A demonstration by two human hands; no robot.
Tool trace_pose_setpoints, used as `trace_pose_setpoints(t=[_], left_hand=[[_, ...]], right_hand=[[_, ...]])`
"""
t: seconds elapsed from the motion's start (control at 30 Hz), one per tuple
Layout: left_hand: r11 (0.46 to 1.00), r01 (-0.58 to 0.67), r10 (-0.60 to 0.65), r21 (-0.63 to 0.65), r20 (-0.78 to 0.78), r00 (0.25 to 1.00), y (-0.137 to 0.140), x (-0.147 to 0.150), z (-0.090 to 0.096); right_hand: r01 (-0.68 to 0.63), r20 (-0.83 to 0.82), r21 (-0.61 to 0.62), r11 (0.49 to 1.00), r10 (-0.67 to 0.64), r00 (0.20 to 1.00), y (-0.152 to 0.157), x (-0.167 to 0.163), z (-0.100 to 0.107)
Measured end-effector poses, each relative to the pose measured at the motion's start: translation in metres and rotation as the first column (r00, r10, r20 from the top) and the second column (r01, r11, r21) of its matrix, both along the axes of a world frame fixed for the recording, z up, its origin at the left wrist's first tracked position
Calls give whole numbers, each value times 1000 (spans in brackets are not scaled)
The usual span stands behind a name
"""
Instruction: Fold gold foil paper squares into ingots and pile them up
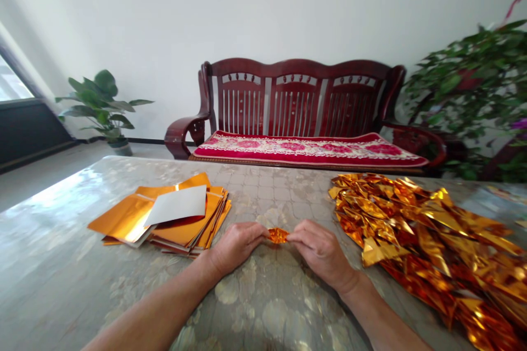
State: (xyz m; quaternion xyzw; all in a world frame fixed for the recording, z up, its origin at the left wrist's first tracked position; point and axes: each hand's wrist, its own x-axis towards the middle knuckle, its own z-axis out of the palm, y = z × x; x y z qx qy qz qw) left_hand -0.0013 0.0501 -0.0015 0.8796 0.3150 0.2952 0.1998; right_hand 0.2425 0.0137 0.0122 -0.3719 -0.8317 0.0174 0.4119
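Between my two hands, just above the table [247,307], is a small folded piece of gold foil paper [278,236]. My left hand [236,244] pinches its left end. My right hand [319,249] grips the right end, fingers pressed together. To the left lies a stack of flat gold foil sheets [193,227], with one sheet's pale side [179,205] turned up on top. On the right, a large heap of folded gold foil pieces [428,241] spreads toward the near edge. The ends of the held piece are hidden by my fingers.
Beyond the table stands a dark red wooden bench [294,101] with a red floral seat cover [304,148]. A potted plant [102,101] is on the floor at left. Leafy plants [473,82] fill the right side. Clear plastic [494,203] lies behind the heap.
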Motion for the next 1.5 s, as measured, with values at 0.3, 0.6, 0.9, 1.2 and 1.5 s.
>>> trace_pose_setpoints(t=[0.3, 0.6, 0.9, 1.2, 1.5], left_hand=[[994, -60, 66, 94, -59, 996, -7, 1, 6], [981, -153, 169, -115, 144, 975, -8, 9, 1], [940, -279, 306, -196, 120, 944, -1, 8, 4], [982, -185, 184, -48, -20, 983, 1, 5, 3], [957, -224, 234, 183, -39, 971, -5, 6, 2]], right_hand=[[63, -85, -121, 991, -74, 994, -3, -6, -2], [114, -157, -191, 975, -145, 977, -1, -8, -1], [142, -158, -165, 976, -169, 973, 3, -5, -8], [184, -168, -226, 957, -224, 960, 3, -5, -8], [220, -162, -159, 962, -245, 956, 2, -5, -8]])
